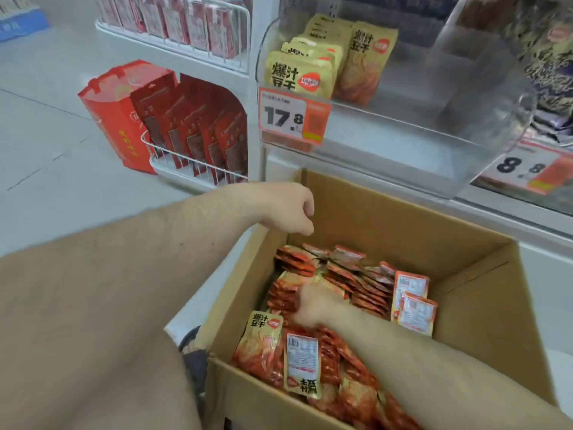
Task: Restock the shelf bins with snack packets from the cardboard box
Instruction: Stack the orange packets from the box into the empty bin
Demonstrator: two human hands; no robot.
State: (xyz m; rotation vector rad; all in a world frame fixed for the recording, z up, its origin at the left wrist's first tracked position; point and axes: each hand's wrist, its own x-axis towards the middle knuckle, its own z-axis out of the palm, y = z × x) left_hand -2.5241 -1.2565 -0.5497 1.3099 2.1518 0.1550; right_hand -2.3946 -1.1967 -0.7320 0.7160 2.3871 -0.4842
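An open cardboard box (403, 218) stands on the floor below the shelf, filled with several orange-and-yellow snack packets (350, 271). My right hand (316, 305) is pushed down into the middle of the packets, its fingers curled into a bunch of them and partly hidden. My left hand (288, 209) hangs over the box's far left corner with loosely curled fingers and holds nothing. Above the box, a clear plastic shelf bin (434, 144) holds several of the same yellow packets (297, 76) at its left end. The rest of the bin is bare.
A 17.8 price tag (291, 116) hangs on the bin's front. To the right, another bin holds dark packets (545, 57) above an 8.8 tag (527, 169). White wire baskets (198, 169) of red packs and a red bag (114, 119) stand at left. My leg fills the lower left.
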